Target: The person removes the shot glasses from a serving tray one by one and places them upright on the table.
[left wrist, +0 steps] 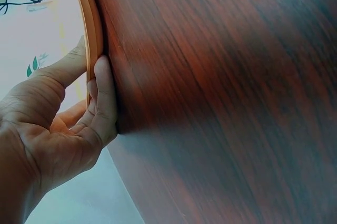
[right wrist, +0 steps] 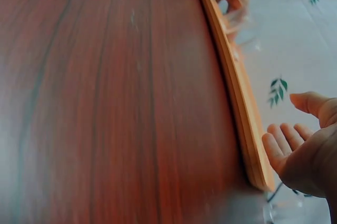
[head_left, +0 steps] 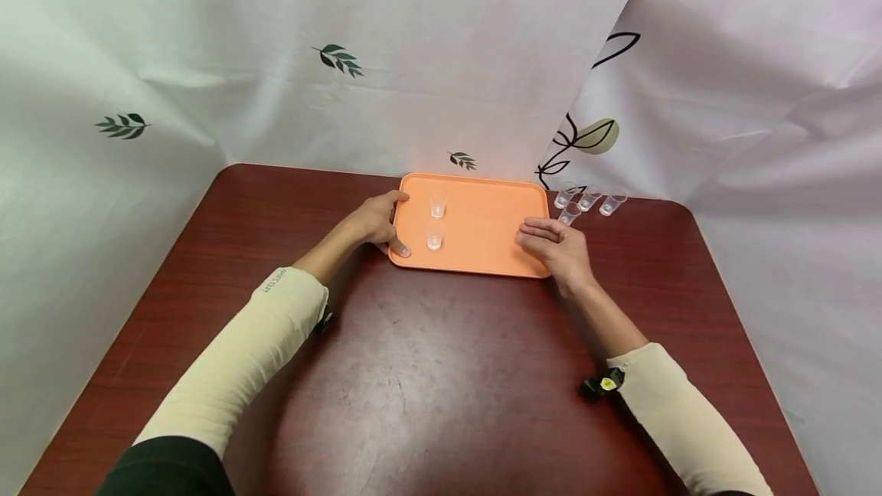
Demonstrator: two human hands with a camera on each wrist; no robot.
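So here's the setup: an orange tray (head_left: 482, 232) sits flat on the dark red counter (head_left: 427, 373), toward the far edge, with two little clear cups (head_left: 436, 222) standing on its left half, one behind the other. Four more clear cups (head_left: 586, 201) wait off the tray on the counter, just past its far right corner.

The left hand (head_left: 377, 222) is clamped on the tray's left rim. In the left wrist view the thumb sits on top of the lip and the fingers (left wrist: 102, 103) curl under it, so that's a proper pinch. The right hand (head_left: 556, 246) is a different story: fingers straight and relaxed, lying over the tray's near right corner, holding nothing. The right wrist view shows the palm open beside the tray edge (right wrist: 239, 108).

My take on doing this bit well: the left hand looks like it's just steadying the tray, and that grip seems fine as is. If the tray gets shifted or lifted, I'd keep it dead level and slow, because those cups look light and tippy and the surface looks slick. I'd also want the right hand gripping the rim to match the left, not just resting flat, and I'd watch the loose cups right by that corner, since a careless knuckle could knock them over.
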